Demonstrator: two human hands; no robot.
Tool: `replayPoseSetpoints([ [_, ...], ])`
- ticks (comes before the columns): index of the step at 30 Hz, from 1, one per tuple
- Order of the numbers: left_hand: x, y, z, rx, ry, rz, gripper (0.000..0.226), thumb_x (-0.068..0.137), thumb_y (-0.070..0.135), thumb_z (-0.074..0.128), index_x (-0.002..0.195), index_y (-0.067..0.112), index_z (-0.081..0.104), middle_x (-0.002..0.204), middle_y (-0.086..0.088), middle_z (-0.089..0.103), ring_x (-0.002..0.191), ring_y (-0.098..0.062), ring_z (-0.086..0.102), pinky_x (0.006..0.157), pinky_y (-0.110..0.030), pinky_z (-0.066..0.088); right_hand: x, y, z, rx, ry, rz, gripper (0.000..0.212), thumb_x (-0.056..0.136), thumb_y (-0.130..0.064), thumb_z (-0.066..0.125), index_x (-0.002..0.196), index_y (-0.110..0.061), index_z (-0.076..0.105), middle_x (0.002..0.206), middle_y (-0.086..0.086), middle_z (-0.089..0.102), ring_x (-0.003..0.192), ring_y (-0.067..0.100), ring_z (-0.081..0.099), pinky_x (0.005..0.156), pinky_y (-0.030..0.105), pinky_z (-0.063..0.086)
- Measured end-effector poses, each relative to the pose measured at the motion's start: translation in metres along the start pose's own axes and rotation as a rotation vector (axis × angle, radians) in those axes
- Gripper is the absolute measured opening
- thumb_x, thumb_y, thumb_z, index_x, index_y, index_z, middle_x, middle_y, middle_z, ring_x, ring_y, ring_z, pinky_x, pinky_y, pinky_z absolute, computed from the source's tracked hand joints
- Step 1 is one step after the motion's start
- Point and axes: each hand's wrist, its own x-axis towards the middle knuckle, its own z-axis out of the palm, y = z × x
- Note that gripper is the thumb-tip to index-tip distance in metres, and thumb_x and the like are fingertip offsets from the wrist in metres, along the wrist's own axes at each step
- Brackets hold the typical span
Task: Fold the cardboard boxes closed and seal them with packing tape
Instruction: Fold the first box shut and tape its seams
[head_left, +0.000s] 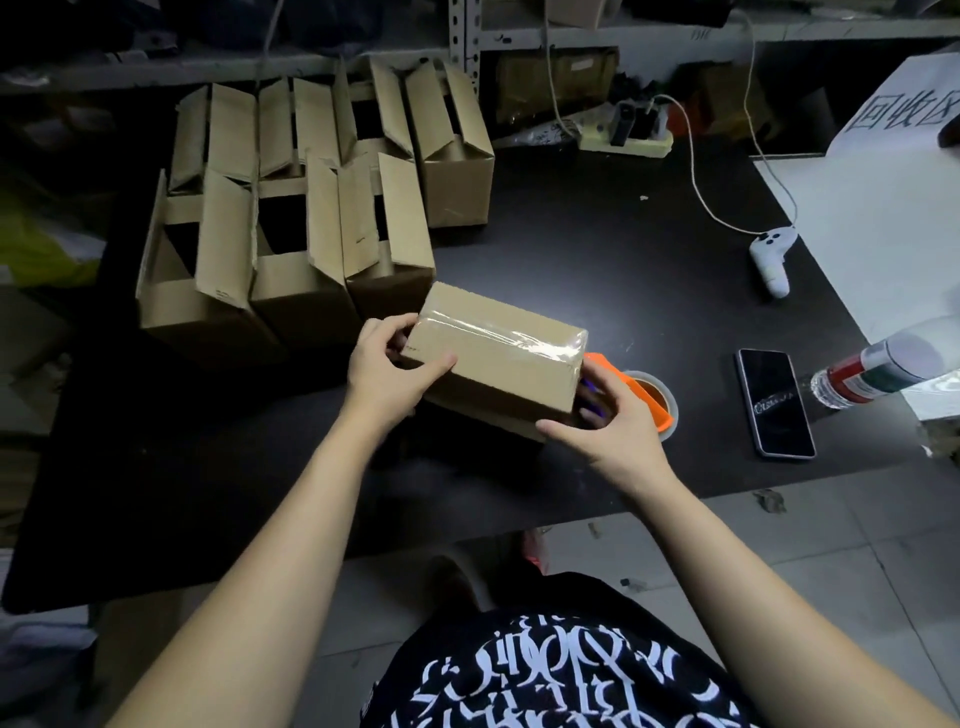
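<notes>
A closed cardboard box with clear tape along its top seam is held tilted above the black table. My left hand grips its left end, thumb on the front face. My right hand grips its right end from below and the side. Behind the right hand lies an orange tape dispenser with a roll of tape. Several open cardboard boxes with raised flaps stand in rows at the back left.
A phone lies on the table at the right, beside a plastic bottle. A white controller on a cable sits further back. A white sheet covers the right side. A power strip sits near the shelf.
</notes>
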Motion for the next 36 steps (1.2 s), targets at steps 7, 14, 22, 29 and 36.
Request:
replayPoseSetpoints([
  [7,-0.021,-0.027,-0.023,-0.071,0.041,-0.147,0.049,0.068,0.043,0.096,0.099,0.021,0.065,0.101,0.001,0.071,0.09,-0.014,0.066,0.083,-0.041,0.057,0.009,-0.008,0.016,-0.072,0.235,-0.039,0.04,0.082,-0.022,0.089,0.106,-0.042,0.065,0.106,-0.022,0.07,0.106,-0.001,0.067,0.096,0.025,0.057],
  [14,-0.023,-0.022,-0.027,-0.067,-0.078,-0.011,0.072,0.079,0.03,0.09,0.138,0.036,0.05,0.14,0.014,0.055,0.13,-0.004,0.048,0.103,-0.023,0.037,-0.013,-0.003,0.048,0.032,-0.065,0.064,0.069,0.083,-0.031,0.087,0.144,-0.027,0.055,0.141,-0.012,0.061,0.117,0.002,0.066,0.096,0.024,0.058],
  [22,-0.057,-0.014,-0.008,-0.029,-0.024,-0.045,0.036,0.083,0.029,0.087,0.11,0.021,0.065,0.106,0.008,0.065,0.099,-0.003,0.06,0.06,-0.001,0.044,-0.001,-0.008,0.033,-0.043,-0.296,-0.023,0.096,0.08,-0.047,0.087,0.158,-0.041,0.032,0.16,-0.018,0.04,0.144,0.005,0.043,0.116,0.04,0.044],
  [29,-0.075,0.009,0.029,0.015,0.082,-0.1,0.042,0.074,0.043,0.091,0.102,0.027,0.065,0.095,0.011,0.07,0.086,-0.003,0.065,0.065,-0.009,0.045,0.011,0.012,-0.001,-0.248,0.11,-0.068,0.038,0.087,-0.044,0.08,0.117,-0.022,0.071,0.112,-0.013,0.069,0.106,0.006,0.061,0.088,0.01,0.042],
  [36,-0.079,0.029,0.055,0.109,0.156,-0.121,0.054,0.071,0.058,0.088,0.11,0.029,0.067,0.102,0.007,0.069,0.094,-0.013,0.065,0.079,-0.033,0.059,0.033,0.055,-0.03,-0.79,0.134,0.083,0.033,0.09,-0.041,0.074,0.098,-0.013,0.058,0.089,0.003,0.063,0.079,0.024,0.062,0.063,0.03,0.045],
])
